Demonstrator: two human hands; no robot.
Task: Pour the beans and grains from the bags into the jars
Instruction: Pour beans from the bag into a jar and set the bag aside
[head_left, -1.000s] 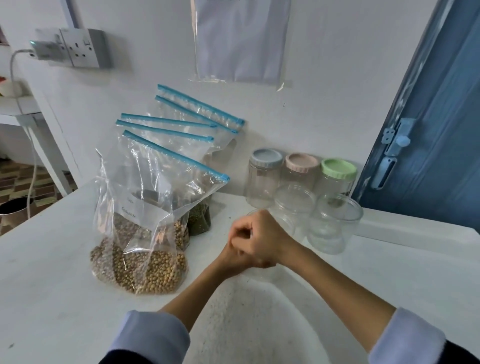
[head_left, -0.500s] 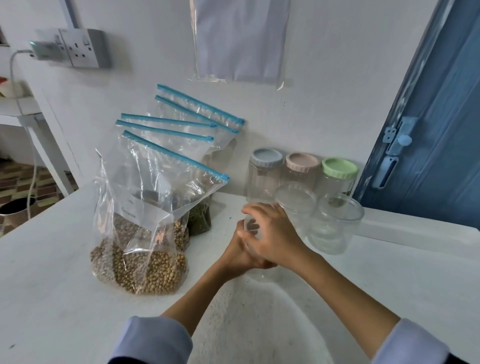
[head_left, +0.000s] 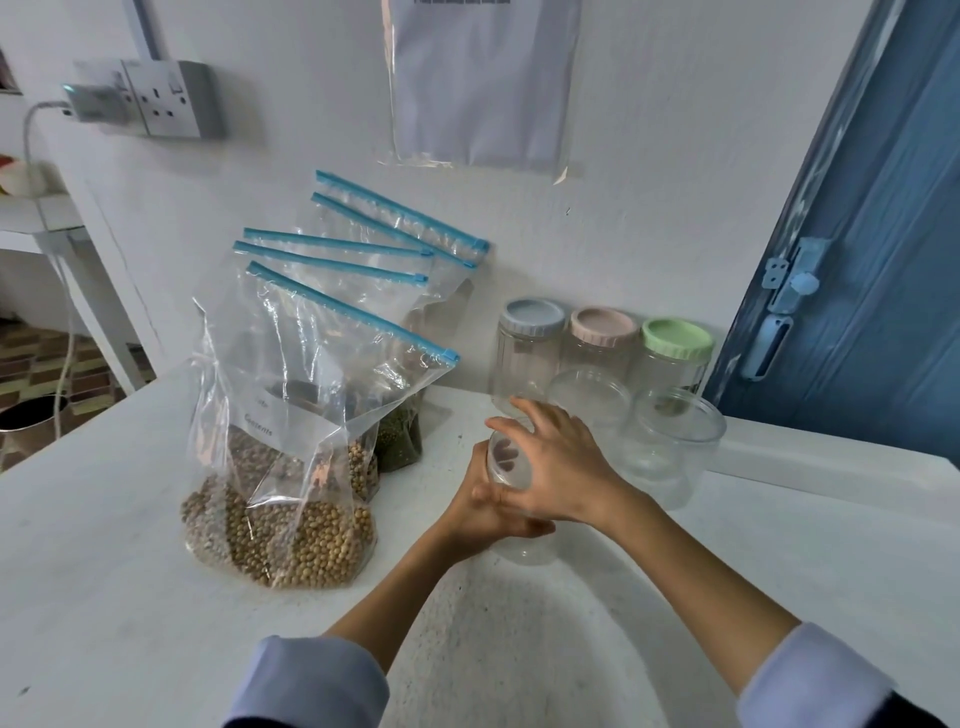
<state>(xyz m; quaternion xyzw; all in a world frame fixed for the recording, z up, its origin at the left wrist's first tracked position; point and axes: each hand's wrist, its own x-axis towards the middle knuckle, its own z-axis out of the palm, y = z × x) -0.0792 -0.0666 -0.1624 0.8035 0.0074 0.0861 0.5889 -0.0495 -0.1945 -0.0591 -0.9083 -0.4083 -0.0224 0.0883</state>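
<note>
A clear plastic jar (head_left: 524, 545) stands on the white table in front of me. My left hand (head_left: 480, 512) grips its side. My right hand (head_left: 558, 467) lies over the top with its fingers around the clear lid (head_left: 506, 462). To the left stands a zip bag of pale round beans (head_left: 280, 525), its blue zip strip shut. Behind it lean more zip bags (head_left: 363, 270), one holding dark green grains (head_left: 399, 441). Two other clear jars with clear lids (head_left: 670, 447) stand right of my hands.
Three empty jars with blue (head_left: 532, 317), pink (head_left: 603, 325) and green (head_left: 678, 338) lids line the wall. A blue door (head_left: 872, 270) closes the right side. A wall socket (head_left: 166, 98) with a plugged cable sits upper left. The table's left edge (head_left: 78, 421) drops to the floor.
My right hand has shifted from a closed fist over the jar to spread fingers around the lid, which now shows tilted at the jar's top. My left hand stays on the jar.
</note>
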